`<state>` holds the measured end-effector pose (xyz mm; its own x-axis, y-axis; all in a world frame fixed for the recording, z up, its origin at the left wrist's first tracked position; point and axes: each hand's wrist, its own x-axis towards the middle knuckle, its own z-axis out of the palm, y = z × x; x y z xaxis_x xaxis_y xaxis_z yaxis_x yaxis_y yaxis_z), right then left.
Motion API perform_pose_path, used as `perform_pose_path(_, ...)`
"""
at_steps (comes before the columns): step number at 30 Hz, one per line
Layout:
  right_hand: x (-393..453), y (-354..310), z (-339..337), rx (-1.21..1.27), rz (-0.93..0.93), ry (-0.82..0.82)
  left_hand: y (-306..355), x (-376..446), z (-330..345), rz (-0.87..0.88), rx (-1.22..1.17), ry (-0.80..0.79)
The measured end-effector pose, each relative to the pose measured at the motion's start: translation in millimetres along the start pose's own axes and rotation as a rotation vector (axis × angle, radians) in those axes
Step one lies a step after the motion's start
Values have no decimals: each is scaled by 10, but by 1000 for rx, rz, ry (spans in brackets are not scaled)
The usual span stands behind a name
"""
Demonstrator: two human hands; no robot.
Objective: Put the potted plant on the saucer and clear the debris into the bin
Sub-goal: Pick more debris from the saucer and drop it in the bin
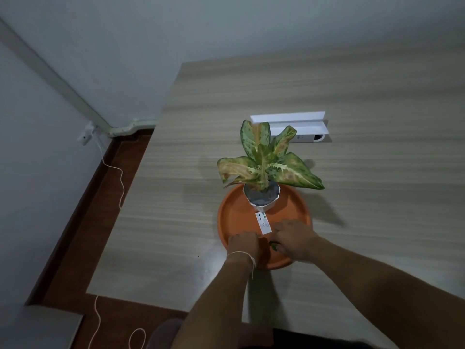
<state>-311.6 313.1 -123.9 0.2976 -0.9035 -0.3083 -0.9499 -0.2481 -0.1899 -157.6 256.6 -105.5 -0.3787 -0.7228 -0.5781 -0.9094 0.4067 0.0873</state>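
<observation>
The potted plant (263, 170), with mottled green and orange leaves in a white pot (261, 200), stands upright on the far part of the round orange saucer (231, 212). A white label (263, 222) lies on the saucer in front of the pot. Both hands rest on the saucer's near part. My left hand (243, 244) has its fingers curled downward; what it holds is hidden. My right hand (294, 238) pinches small green leaf debris (273, 245) beside the label. No bin is in view.
The saucer sits on a light wood-grain table (176, 197). A white power socket box (299, 127) with a raised lid is set in the table behind the plant. To the left, the table edge drops to a brown floor with a white cable (118, 177).
</observation>
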Motion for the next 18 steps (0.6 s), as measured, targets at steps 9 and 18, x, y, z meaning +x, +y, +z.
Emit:
perform_pose_path(9,44,-176,79,4,163,5,-48,-15,14,106,44,-88)
perform_pose_path(18,-40,-162,-3,400,425,195,-507,-250,-248,7,-353,74)
